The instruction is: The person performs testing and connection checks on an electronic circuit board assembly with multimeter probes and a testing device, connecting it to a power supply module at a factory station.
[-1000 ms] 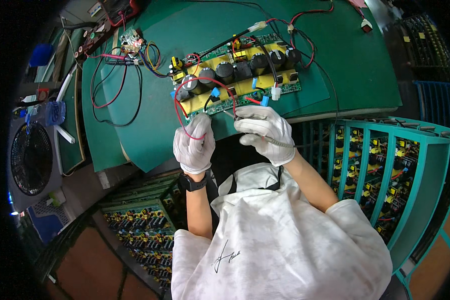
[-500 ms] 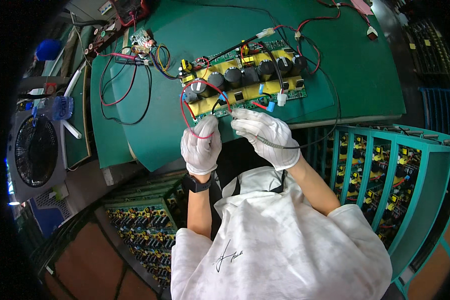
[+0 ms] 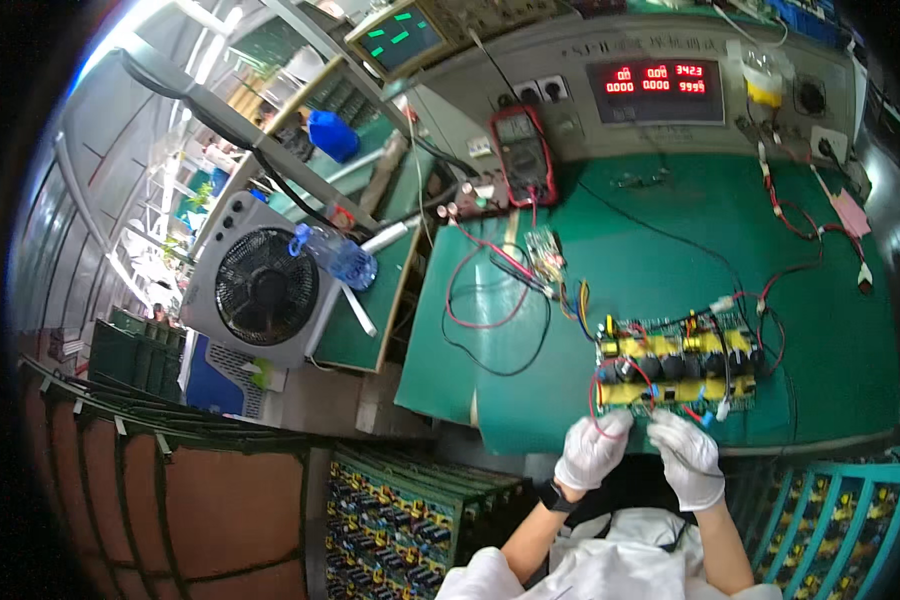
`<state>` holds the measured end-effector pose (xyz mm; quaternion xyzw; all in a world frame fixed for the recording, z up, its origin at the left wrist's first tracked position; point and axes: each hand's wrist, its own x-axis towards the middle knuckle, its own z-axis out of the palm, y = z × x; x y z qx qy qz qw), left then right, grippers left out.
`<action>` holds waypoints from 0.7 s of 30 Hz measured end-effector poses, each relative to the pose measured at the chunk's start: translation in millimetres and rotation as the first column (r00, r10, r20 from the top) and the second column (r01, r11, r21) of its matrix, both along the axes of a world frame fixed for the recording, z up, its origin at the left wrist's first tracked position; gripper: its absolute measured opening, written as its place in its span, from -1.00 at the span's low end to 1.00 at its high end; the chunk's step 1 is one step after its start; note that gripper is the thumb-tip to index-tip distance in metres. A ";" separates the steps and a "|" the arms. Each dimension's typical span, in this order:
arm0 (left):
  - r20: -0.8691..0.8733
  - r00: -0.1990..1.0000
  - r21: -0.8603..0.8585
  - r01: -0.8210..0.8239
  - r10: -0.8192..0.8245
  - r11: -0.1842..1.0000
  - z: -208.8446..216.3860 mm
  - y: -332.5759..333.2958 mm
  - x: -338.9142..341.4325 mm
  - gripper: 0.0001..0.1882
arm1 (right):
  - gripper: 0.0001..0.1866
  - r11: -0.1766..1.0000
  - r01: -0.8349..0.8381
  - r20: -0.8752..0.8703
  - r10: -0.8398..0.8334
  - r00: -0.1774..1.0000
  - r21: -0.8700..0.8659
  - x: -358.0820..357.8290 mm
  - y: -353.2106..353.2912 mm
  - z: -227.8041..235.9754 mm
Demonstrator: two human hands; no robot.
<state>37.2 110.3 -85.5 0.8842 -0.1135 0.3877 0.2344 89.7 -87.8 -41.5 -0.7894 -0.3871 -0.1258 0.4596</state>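
A circuit board [image 3: 676, 365] with a row of large black capacitors and yellow strips lies on the green work mat [image 3: 620, 260]. My white-gloved left hand [image 3: 592, 450] is closed in a pinch at the board's near edge; whatever lies between its fingertips is hidden. A red wire [image 3: 594, 392] loops from the board across that hand. Beside it, my gloved right hand [image 3: 687, 462] is closed with a thin dark cable running out of it. A red lead with a blue connector [image 3: 707, 419] and a white plug [image 3: 723, 410] stick out near the right hand.
A red multimeter [image 3: 522, 155] stands at the back, its leads looping by a small board [image 3: 544, 252]. Behind is a panel with a red-digit display [image 3: 656, 93]. Left are a fan [image 3: 267, 285] and water bottle [image 3: 342, 258]. Racks of boards [image 3: 400, 520] flank me below.
My view has swung up and to the left, bringing the rear panel and fan into sight. Both hands stay closed at the board's near edge.
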 end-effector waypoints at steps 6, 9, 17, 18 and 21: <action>0.021 1.000 -0.035 -0.017 0.018 0.999 10.4 -3.7 1.1 -0.68 | -0.83 1.000 -0.005 -0.027 0.005 1.000 0.004 -2.8 2.9 3.4; -0.313 0.949 -0.016 0.044 -0.047 0.999 14.3 8.9 8.2 -0.74 | -0.77 0.997 0.041 0.016 -0.042 0.999 0.059 4.7 9.2 -5.2; 0.058 0.992 0.044 -0.113 0.110 0.993 8.2 16.6 17.5 -0.56 | -0.90 0.972 0.207 0.039 -0.212 0.977 0.111 6.2 11.4 -2.2; 0.054 0.994 0.035 -0.100 0.098 0.994 1.2 12.4 18.3 -0.56 | -0.90 0.963 0.211 0.006 -0.215 0.977 0.169 6.6 7.6 -8.3; 0.029 0.996 0.005 -0.081 0.081 0.997 -8.1 5.2 18.5 -0.54 | -0.90 0.956 0.254 0.006 -0.258 0.966 0.148 5.0 0.6 -17.1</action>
